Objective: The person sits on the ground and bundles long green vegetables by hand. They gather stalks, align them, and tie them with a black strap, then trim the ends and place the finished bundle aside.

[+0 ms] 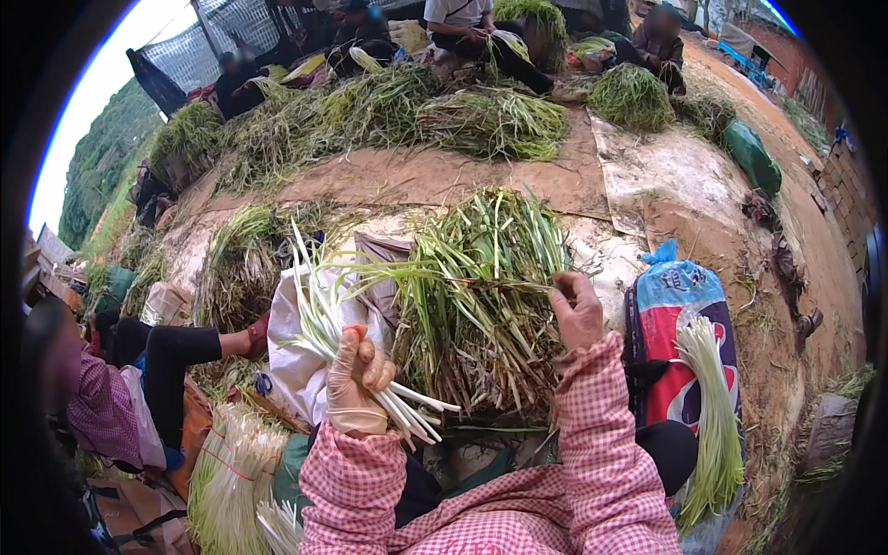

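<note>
My left hand (359, 375), in a thin pale glove, is closed round a small bunch of blanched chives (319, 319). Their white ends stick out to the lower right of the fist, and the yellow-green leaves fan to the upper left. In front of me lies a big heap of untrimmed chives (490, 314), green and brown with dry, withered leaves. My right hand (577, 310), bare, is at the heap's right edge. Its thumb and forefinger pinch the end of a brownish withered stalk (504, 284) that stretches left across the heap.
Cleaned chives (710, 416) lie on a red and blue sack (680, 305) at my right. Tied pale bundles (231, 467) stand at my lower left. A person in a purple checked top (106, 407) sits at left. Farther off are green heaps (490, 122) and several seated people.
</note>
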`<state>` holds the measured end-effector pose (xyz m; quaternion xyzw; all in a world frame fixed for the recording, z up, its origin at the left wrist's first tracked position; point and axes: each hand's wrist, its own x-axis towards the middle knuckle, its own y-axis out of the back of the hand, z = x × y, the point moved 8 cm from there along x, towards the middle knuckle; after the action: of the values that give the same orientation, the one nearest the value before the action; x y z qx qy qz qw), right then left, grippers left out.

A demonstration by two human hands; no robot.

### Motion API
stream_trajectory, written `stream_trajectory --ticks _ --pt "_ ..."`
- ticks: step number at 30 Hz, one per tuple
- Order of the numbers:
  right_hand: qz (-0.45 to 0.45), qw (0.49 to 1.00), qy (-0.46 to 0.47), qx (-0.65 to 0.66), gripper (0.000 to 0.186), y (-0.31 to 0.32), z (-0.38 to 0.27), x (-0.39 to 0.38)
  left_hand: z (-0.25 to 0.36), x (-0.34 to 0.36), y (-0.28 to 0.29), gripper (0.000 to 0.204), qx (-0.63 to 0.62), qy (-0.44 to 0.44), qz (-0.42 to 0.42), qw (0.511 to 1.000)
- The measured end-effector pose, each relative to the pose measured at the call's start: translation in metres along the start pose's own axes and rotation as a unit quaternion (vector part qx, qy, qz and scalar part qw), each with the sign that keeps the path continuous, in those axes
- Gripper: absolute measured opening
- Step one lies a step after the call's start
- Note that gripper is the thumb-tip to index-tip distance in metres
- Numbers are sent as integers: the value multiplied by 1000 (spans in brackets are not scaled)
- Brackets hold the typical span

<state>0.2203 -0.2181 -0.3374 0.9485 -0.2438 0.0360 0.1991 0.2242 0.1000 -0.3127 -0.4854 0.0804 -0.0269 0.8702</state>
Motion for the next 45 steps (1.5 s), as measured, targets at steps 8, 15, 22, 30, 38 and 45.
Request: stream_trajectory --ticks 8,15,22,30,38,45 --pt "-118 988 26 -100 17 12 -2 67 19 10 11 20 -77 -9 -40 996" --pt "25 970 -33 240 25 90 -10 119 112 16 60 27 -130 -179 -55 974" --pt "-25 965 -94 -243 37 87 83 104 61 16 31 21 -68 -107 -14 992" --pt "-221 924 -201 -239 42 9 135 10 18 19 12 21 -74 -26 -24 997" --pt "-118 930 -93 336 19 -1 40 -23 -15 16 7 18 -30 12 -19 999" --pt "-52 983 -102 146 14 -11 52 -44 -43 -5 3 15 50 71 1 996"
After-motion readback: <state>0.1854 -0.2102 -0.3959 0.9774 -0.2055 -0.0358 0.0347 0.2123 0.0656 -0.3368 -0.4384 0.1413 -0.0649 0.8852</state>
